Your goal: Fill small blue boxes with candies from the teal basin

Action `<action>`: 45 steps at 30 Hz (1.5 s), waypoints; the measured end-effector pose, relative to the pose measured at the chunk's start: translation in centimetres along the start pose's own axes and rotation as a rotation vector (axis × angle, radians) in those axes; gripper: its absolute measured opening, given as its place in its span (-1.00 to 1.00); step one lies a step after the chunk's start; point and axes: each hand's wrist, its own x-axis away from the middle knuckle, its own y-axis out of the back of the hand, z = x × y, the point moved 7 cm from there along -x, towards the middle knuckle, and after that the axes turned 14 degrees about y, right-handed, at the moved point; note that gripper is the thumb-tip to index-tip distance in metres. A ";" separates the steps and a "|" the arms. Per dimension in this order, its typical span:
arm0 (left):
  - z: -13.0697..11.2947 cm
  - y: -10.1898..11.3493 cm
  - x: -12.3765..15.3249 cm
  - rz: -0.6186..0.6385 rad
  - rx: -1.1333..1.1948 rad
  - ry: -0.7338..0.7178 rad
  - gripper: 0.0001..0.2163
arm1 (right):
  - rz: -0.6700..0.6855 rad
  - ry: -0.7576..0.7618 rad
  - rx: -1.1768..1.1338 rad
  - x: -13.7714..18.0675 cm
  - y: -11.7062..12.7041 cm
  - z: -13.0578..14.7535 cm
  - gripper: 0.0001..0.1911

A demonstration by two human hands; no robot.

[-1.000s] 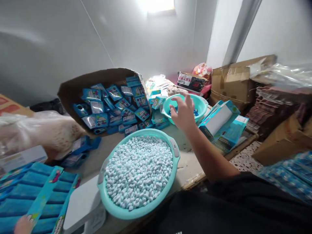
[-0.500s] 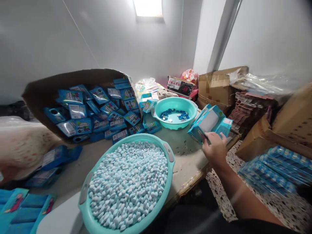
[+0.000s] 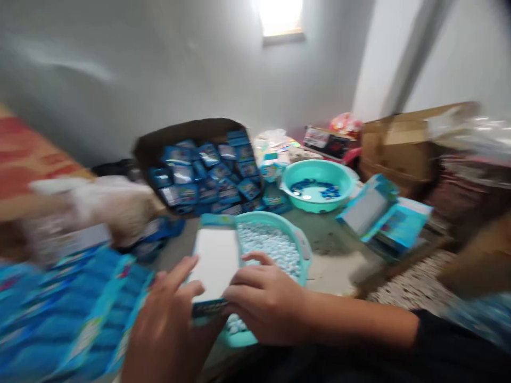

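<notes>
A blue cardboard box (image 3: 216, 260) with a white face towards me is held between both hands, above a turquoise basin (image 3: 305, 255) full of pale blue candies (image 3: 271, 244). My left hand (image 3: 163, 314) grips the box's left side, thumb near its lower edge. My right hand (image 3: 267, 298) is closed on its lower right corner, fingers bent over the edge. Motion blurs the picture, and the box's underside is hidden. Blue display boxes (image 3: 399, 226) stand at the table's right edge, away from my hands.
A tilted carton (image 3: 143, 154) holds many blue packets (image 3: 211, 178) at the back. A second turquoise basin (image 3: 319, 202) has blue discs in it. Filled blue boxes (image 3: 67, 308) stand at the left. Cardboard boxes (image 3: 395, 154) are piled at the right.
My right hand has left the boxes at the right edge and come to the middle. My left hand has entered view, and a box is now between both hands. The view has turned left.
</notes>
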 end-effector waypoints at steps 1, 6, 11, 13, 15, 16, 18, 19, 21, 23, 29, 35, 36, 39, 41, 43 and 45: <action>-0.1 0.6 0.2 0.012 -0.060 -0.012 -0.75 | -0.003 -0.032 -0.057 -0.4 -0.2 0.4 -0.87; 3.9 8.0 -1.2 -0.105 -0.321 0.205 -0.78 | 0.017 -0.008 -0.129 -0.4 1.1 -0.7 -0.46; 11.5 17.4 -3.0 -0.344 -0.387 0.232 -0.74 | 0.038 -0.190 -0.037 5.0 1.7 -7.1 -0.41; 15.7 18.2 -3.2 -0.285 -0.355 0.279 -0.67 | 0.003 -0.296 -0.015 8.1 1.9 -9.4 -0.44; 19.9 17.0 -2.7 -0.111 -0.348 0.384 -0.58 | -0.049 -0.419 -0.066 11.2 2.0 -11.1 -0.44; 21.6 16.0 -2.2 -0.029 -0.352 0.431 -0.53 | -0.078 -0.474 -0.124 12.5 1.9 -11.8 -0.45; 23.7 14.9 -1.2 -0.002 -0.351 0.494 -0.46 | -0.126 -0.554 -0.231 14.4 1.8 -12.4 -0.46; 24.1 14.7 -0.8 -0.038 -0.354 0.518 -0.45 | -0.141 -0.575 -0.257 14.8 1.7 -12.6 -0.47; 24.1 14.5 -0.4 -0.122 -0.375 0.553 -0.46 | -0.145 -0.584 -0.239 14.9 1.7 -12.6 -0.49; 23.1 14.3 -0.6 -0.167 -0.416 0.581 -0.49 | -0.116 -0.557 -0.191 14.1 1.3 -12.4 -0.51; 18.8 14.5 -1.6 -0.319 -0.574 0.738 -0.36 | 0.028 -0.471 -0.075 12.0 -1.1 -11.7 -0.60; 17.3 12.8 -3.8 -0.250 -0.603 0.879 -0.18 | 0.058 -0.475 -0.043 12.6 -1.5 -11.6 -0.64; 17.7 12.4 -4.1 -0.182 -0.616 0.928 -0.15 | 0.069 -0.481 -0.047 12.7 -1.5 -11.7 -0.65; 19.3 12.5 -4.2 -0.075 -0.645 0.987 -0.17 | 0.036 -0.527 -0.061 13.1 -1.4 -11.8 -0.58; 20.6 13.4 -3.6 -0.071 -0.627 0.979 -0.18 | -0.062 -0.546 -0.076 13.2 -0.9 -11.8 -0.49; 22.1 14.2 -2.9 -0.044 -0.583 0.940 -0.15 | -0.155 -0.553 -0.097 13.3 -0.4 -11.8 -0.44; 23.3 14.6 -2.2 -0.014 -0.522 0.871 -0.17 | -0.206 -0.564 -0.119 13.3 -0.1 -11.8 -0.43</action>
